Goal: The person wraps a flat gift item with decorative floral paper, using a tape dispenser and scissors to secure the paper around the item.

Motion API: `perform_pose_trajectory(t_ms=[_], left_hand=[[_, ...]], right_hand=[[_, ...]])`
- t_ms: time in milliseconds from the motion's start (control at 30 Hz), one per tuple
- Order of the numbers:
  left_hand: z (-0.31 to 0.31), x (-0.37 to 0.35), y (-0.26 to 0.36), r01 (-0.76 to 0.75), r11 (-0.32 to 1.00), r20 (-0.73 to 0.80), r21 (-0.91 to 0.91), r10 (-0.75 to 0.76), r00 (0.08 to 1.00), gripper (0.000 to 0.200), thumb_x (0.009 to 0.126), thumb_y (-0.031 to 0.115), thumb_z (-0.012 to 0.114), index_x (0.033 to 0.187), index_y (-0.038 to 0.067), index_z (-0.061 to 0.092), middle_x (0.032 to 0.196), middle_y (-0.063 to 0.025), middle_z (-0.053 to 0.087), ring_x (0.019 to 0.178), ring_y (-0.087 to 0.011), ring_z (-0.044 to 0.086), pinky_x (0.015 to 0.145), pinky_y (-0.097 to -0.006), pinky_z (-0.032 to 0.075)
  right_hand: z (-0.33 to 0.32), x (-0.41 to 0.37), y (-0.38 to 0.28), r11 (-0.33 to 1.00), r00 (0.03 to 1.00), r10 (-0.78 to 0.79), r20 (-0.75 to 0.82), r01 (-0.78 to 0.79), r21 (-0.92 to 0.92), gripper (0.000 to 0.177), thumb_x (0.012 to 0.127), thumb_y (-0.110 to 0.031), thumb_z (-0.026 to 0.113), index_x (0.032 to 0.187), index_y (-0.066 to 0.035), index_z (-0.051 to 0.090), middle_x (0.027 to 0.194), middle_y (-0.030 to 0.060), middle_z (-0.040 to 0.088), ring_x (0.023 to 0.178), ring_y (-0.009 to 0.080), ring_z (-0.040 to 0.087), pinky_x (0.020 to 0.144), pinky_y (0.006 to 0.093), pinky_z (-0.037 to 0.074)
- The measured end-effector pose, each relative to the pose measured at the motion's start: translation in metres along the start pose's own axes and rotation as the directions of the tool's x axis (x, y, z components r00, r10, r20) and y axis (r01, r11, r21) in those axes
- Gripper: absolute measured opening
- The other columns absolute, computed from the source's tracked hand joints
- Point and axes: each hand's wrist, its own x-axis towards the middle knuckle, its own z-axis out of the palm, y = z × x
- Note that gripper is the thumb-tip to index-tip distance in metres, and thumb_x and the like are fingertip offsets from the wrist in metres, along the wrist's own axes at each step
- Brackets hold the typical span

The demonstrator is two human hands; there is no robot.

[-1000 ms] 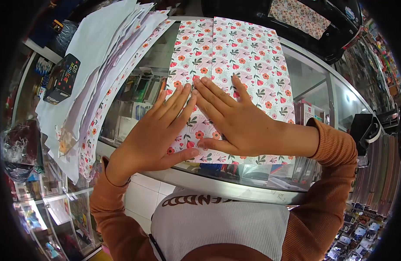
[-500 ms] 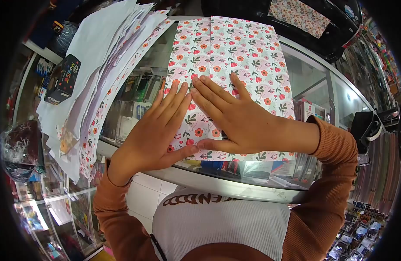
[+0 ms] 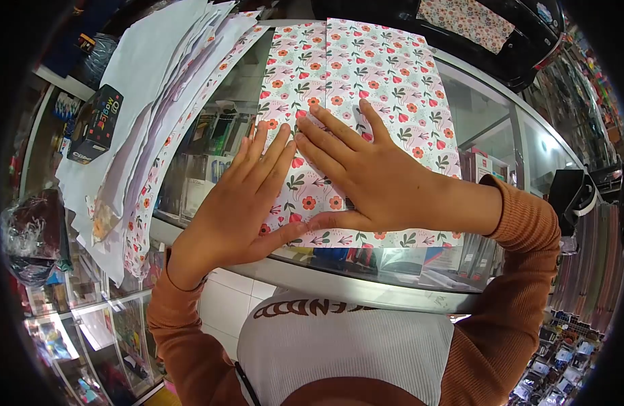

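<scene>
Floral-patterned paper with red and orange flowers lies on a glass counter. A vertical edge runs down it, where one layer meets or overlaps another. My left hand rests flat along the paper's left side, fingers stretched out. On the right part my right hand presses flat, its index finger apart from the others. Both thumbs meet near the paper's front edge, and the fingertips converge by the vertical edge. A small dark patch shows beside my right thumb; I cannot make out what it is.
Left of my hands, a stack of large white and floral sheets overhangs the counter, weighted by a black Magic Cube box. A black object with a floral piece on it stands behind. Stacked goods fill the right side.
My right hand has shifted slightly up along the paper. The sheet's top edge also sits a little higher in view. My left hand has barely moved.
</scene>
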Motion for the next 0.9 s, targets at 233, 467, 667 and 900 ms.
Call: perform_pose_trajectory(t_ms=[233, 467, 667, 900], left_hand=[[0.0012, -0.0001, 0.0009, 0.006, 1.0, 0.002, 0.004, -0.006, 1.0, 0.087, 0.087, 0.045, 0.061, 0.145, -0.008, 0.023, 0.152, -0.0278, 0.021, 0.141, -0.0485, 0.014, 0.114, -0.0544, 0.016], [0.0004, -0.0001, 0.0015, 0.008, 1.0, 0.005, 0.025, -0.008, 1.0, 0.087, 0.088, 0.045, 0.06, 0.145, -0.008, 0.022, 0.152, -0.0284, 0.021, 0.142, -0.0483, 0.014, 0.114, -0.0542, 0.016], [0.0011, -0.0006, 0.0017, 0.001, 1.0, -0.007, 0.03, -0.001, 1.0, 0.088, 0.088, 0.047, 0.059, 0.145, -0.009, 0.022, 0.151, -0.0296, 0.021, 0.141, -0.0485, 0.015, 0.115, -0.0538, 0.016], [0.0019, -0.0002, 0.0026, 0.013, 1.0, -0.009, 0.02, -0.012, 1.0, 0.086, 0.089, 0.046, 0.058, 0.145, -0.009, 0.022, 0.151, -0.0293, 0.021, 0.141, -0.0481, 0.015, 0.115, -0.0538, 0.015]], right_hand=[[-0.0006, -0.0004, 0.0006, 1.0, 1.0, -0.01, -0.01, 0.01, 0.025, 0.087, 0.091, -0.064, 0.041, 0.14, 0.009, 0.036, 0.147, 0.0238, 0.034, 0.141, 0.0315, 0.029, 0.109, 0.0649, 0.018], [-0.005, 0.0006, 0.0008, 1.0, 1.0, -0.017, 0.017, 0.017, 0.012, 0.087, 0.092, -0.063, 0.041, 0.14, 0.009, 0.035, 0.148, 0.0237, 0.034, 0.141, 0.0304, 0.03, 0.109, 0.0649, 0.018], [0.0007, -0.0016, 0.0003, 0.999, 1.0, -0.008, -0.01, 0.009, 0.032, 0.088, 0.091, -0.063, 0.042, 0.142, 0.008, 0.032, 0.149, 0.0234, 0.033, 0.141, 0.0307, 0.029, 0.106, 0.066, 0.022], [0.0031, -0.0039, -0.0012, 0.997, 1.0, 0.01, 0.001, -0.01, 0.073, 0.089, 0.091, -0.061, 0.044, 0.145, 0.007, 0.026, 0.152, 0.0237, 0.027, 0.142, 0.0328, 0.028, 0.104, 0.0677, 0.022]])
